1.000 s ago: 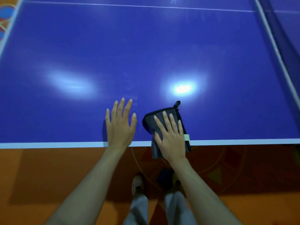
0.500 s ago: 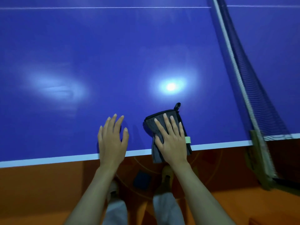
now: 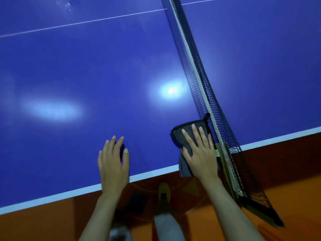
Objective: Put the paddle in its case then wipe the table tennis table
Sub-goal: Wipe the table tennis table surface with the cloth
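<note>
Now the right hand (image 3: 199, 152) lies flat, fingers straight, pressing the grey cloth (image 3: 185, 136) onto the blue table (image 3: 86, 70) at its near edge, one corner hanging over. Since a second ago, cloth and hand have slid rightwards up against the net (image 3: 199, 80). The left hand (image 3: 112, 160) rests open on the table, well apart. No writing is legible.
</note>
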Motion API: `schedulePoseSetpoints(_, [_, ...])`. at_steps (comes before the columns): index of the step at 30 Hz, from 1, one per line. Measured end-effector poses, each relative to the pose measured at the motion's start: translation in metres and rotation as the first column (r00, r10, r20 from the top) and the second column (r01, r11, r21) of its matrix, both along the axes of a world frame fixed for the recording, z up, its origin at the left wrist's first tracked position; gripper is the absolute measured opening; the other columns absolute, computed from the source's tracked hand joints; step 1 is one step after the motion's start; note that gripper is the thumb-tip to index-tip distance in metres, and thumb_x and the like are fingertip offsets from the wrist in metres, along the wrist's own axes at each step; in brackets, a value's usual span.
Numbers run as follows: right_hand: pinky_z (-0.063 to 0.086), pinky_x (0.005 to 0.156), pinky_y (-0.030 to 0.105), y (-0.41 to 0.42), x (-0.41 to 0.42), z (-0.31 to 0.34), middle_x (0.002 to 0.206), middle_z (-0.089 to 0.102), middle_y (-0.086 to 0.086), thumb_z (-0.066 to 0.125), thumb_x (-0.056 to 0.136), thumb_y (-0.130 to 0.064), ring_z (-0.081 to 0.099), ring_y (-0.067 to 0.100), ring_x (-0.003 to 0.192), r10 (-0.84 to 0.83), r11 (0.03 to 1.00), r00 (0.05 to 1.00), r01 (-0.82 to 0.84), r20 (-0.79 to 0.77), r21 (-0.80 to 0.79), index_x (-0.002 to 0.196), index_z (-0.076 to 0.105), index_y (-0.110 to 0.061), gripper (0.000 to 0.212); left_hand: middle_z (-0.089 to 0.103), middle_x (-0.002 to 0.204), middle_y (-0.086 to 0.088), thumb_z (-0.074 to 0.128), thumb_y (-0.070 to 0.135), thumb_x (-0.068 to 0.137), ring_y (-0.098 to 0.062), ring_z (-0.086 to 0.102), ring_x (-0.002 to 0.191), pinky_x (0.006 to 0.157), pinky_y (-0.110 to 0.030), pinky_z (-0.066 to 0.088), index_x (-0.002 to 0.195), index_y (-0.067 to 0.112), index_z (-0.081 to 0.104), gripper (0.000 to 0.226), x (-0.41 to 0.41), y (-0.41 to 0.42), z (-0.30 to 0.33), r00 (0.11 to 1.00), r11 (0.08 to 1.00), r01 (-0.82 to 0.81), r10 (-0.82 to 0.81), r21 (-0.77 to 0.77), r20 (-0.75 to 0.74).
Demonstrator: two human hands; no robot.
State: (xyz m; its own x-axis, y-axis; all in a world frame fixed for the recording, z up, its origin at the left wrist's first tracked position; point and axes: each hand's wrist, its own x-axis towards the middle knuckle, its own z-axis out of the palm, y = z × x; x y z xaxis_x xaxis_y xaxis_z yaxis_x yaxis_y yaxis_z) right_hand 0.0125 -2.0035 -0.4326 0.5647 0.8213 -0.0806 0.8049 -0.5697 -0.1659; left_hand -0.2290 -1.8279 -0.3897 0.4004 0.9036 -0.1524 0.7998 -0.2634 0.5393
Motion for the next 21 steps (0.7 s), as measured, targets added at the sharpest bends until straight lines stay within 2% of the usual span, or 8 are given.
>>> schedulePoseSetpoints(4, [0.016, 0.130, 0.049, 0.003, 0.005, -0.001, 0.176, 0.002, -0.001, 0.035, 0.107, -0.051, 0.003, 0.021, 0.162, -0.038, 0.999, 0.999, 0.038, -0.004, 0.002, 0.167, 0.010, -0.037, 0.067, 0.035, 0.164, 0.007, 0.045, 0.034, 0.108, -0.013, 0.018, 0.156, 0.128, -0.048, 0.014, 0.151, 0.030, 0.046, 0.043, 0.018, -0.003, 0.005, 0.999, 0.999, 0.041, -0.041, 0.009, -0.010])
schedulePoseSetpoints(8, [0.015, 0.129, 0.050, 0.031, 0.022, -0.002, 0.175, 0.006, 0.003, 0.031, 0.107, -0.054, 0.006, 0.023, 0.162, -0.084, 0.996, 0.996, 0.084, 0.015, 0.022, 0.167, 0.012, -0.035, 0.066, 0.036, 0.163, 0.009, 0.039, 0.040, 0.108, -0.011, 0.020, 0.156, 0.127, -0.048, 0.018, 0.153, 0.030, 0.045, 0.046, 0.026, 0.006, 0.008, 0.987, 0.986, 0.157, -0.155, 0.059, -0.028])
schedulePoseSetpoints(13, [0.013, 0.129, 0.051, 0.074, 0.054, -0.001, 0.175, 0.008, 0.003, 0.033, 0.106, -0.054, 0.007, 0.023, 0.162, -0.110, 0.992, 0.994, 0.108, 0.014, 0.069, 0.167, 0.016, -0.034, 0.066, 0.037, 0.162, 0.013, 0.047, 0.032, 0.108, -0.006, 0.020, 0.155, 0.126, -0.047, 0.020, 0.151, 0.031, 0.046, 0.043, 0.014, 0.022, 0.015, 0.996, 1.000, 0.022, -0.024, 0.017, 0.088])
schedulePoseSetpoints(18, [0.012, 0.129, 0.053, 0.085, 0.043, -0.005, 0.175, 0.009, 0.003, 0.030, 0.106, -0.054, 0.009, 0.026, 0.161, -0.151, 0.988, 0.985, 0.146, 0.086, 0.057, 0.167, 0.015, -0.033, 0.066, 0.038, 0.162, 0.011, 0.048, 0.028, 0.107, -0.010, 0.022, 0.154, 0.124, -0.050, 0.023, 0.150, 0.030, 0.047, 0.042, -0.022, 0.048, 0.009, 0.996, 0.999, -0.041, 0.039, 0.018, 0.085])
schedulePoseSetpoints(21, [0.013, 0.128, 0.056, 0.101, 0.017, -0.004, 0.175, 0.010, 0.004, 0.029, 0.107, -0.053, 0.011, 0.028, 0.161, -0.169, 0.985, 0.980, 0.165, 0.102, 0.051, 0.167, 0.016, -0.031, 0.065, 0.037, 0.162, 0.011, 0.048, 0.019, 0.106, -0.011, 0.023, 0.155, 0.125, -0.050, 0.023, 0.150, 0.030, 0.047, 0.045, -0.052, 0.066, 0.003, 0.993, 0.997, -0.080, 0.080, -0.003, 0.091])
